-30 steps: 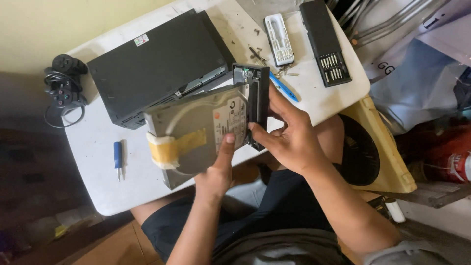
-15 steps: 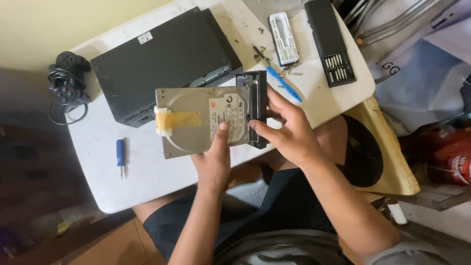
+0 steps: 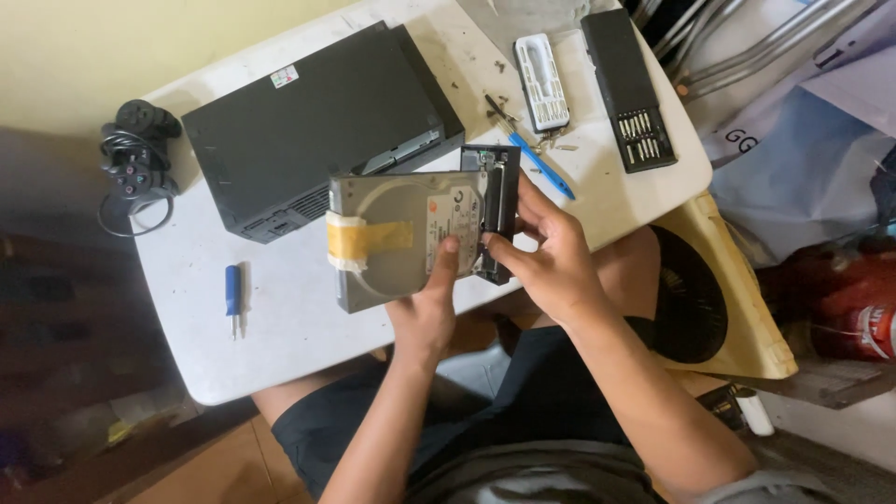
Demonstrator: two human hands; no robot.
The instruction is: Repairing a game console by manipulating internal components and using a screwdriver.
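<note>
So, both hands are up over the near edge of the white table [image 3: 280, 345], working on a silver hard drive [image 3: 401, 238] that's got a strip of yellowish tape [image 3: 359, 238] wrapped across its left end. The left hand [image 3: 425, 313] grasps the drive from below, thumb pressed flat on the label side. The right hand [image 3: 551, 257] has its fingers curled around a black bracket [image 3: 499, 201] that sits right against the drive's right edge, pinching it at the side. Drive and bracket are held a bit above the tabletop, tilted slightly, just in front of a big black console [image 3: 317, 131] lying flat further back. A blue pen-shaped screwdriver [image 3: 541, 173] lies just beyond the right hand, with a white case [image 3: 543, 82] and a black bit holder [image 3: 630, 89] near the far edge. Over on the left there's a small blue screwdriver [image 3: 232, 294] lying by itself, and a black game controller [image 3: 138, 163] with its cord bunched up at the table's corner.
</note>
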